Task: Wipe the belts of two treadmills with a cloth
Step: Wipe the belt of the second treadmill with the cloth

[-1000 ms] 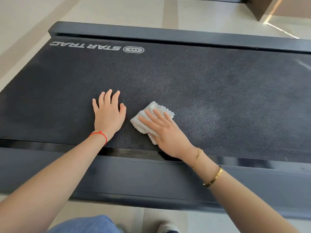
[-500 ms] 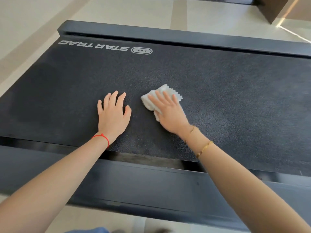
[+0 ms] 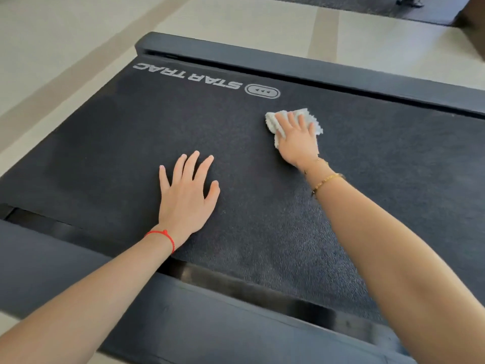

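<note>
A black treadmill belt (image 3: 380, 164) with a grey STAR TRAC logo fills the head view. My right hand (image 3: 298, 139) presses flat on a small white cloth (image 3: 307, 118) on the far half of the belt, just right of the logo. The cloth's frilled edges show past my fingertips and beside my thumb. My left hand (image 3: 185, 197) rests flat on the belt, fingers spread, nearer to me and left of the cloth, holding nothing. A red string is on my left wrist and gold bracelets on my right.
Dark side rails (image 3: 315, 67) frame the belt on the far side, and another rail (image 3: 199, 316) runs along the near side. Pale tiled floor (image 3: 236, 19) lies beyond. A dark mat or second machine (image 3: 367, 6) shows at the top right.
My right hand has slid the cloth away from me across the belt, from beside my left hand to near the far rail. My left hand has stayed planted. The camera has leaned forward.
</note>
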A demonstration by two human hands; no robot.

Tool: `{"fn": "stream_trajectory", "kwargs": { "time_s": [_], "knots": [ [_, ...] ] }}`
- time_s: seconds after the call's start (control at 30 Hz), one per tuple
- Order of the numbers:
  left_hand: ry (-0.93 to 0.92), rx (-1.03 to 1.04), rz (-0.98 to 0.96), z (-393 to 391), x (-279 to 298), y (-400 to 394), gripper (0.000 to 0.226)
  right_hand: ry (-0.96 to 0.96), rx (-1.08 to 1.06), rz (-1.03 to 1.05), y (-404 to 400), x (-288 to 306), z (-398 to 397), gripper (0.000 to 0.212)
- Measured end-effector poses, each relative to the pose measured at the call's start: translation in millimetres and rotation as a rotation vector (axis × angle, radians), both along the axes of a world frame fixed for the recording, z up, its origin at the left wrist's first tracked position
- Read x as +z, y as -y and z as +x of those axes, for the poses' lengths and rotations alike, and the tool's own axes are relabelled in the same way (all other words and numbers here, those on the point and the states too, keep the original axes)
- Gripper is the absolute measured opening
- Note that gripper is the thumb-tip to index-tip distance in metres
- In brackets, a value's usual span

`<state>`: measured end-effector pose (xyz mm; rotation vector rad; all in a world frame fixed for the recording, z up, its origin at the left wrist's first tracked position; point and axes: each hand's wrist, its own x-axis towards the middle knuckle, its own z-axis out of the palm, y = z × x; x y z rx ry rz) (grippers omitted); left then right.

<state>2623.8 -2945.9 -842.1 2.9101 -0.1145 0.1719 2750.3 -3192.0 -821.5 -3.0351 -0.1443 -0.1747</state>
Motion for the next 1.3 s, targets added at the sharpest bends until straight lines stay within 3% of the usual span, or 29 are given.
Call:
{"fn": "stream_trajectory", "kwargs": {
  "time_s": [0.07, 0.17, 0.3, 0.37, 0.47, 0.53, 0.7, 0.87, 0.93, 1.1, 1.17, 1.3],
  "knots": [
    [0.009, 0.008, 0.020, 1, -1, 1, 0.059, 0.003, 0.017, -0.021, -25, 2, 18, 0.047],
    [0.021, 0.018, 0.064, 4, -2, 0, 0.060, 0.008, 0.272, -0.063, -67, 3, 23, 0.050],
    [0.022, 0.030, 0.085, 6, -3, 0, 0.064, -0.092, 0.570, 0.110, -71, 3, 29, 0.050],
    [0.014, 0.029, 0.081, 6, -3, 0, 0.064, -0.069, 0.488, 0.142, -53, 6, 50, 0.048],
    [0.004, 0.035, 0.073, 6, -2, 1, 0.065, -0.078, 0.150, 0.103, -27, 7, 85, 0.048],
    [0.001, 0.038, 0.072, 7, -2, 0, 0.065, -0.072, 0.037, 0.061, -30, 4, 91, 0.049],
    [0.009, 0.043, 0.075, 7, -3, -1, 0.064, 0.016, 0.280, -0.032, -65, -3, 48, 0.050],
    [0.015, 0.030, 0.063, 7, -5, -2, 0.059, 0.028, 0.554, 0.133, -42, -7, -34, 0.050],
    [0.014, 0.029, 0.047, 8, -6, -2, 0.059, 0.024, 0.478, 0.146, -11, -4, -41, 0.052],
    [0.011, 0.018, 0.019, 7, -4, -2, 0.058, -0.069, 0.047, 0.109, 43, 2, -44, 0.055],
    [0.009, 0.019, 0.010, 6, -4, -3, 0.058, -0.057, 0.052, 0.058, 32, 4, -64, 0.054],
    [0.016, 0.013, -0.012, 5, -4, -2, 0.056, -0.054, 0.255, 0.071, 0, 1, -130, 0.054]
  ]
}}
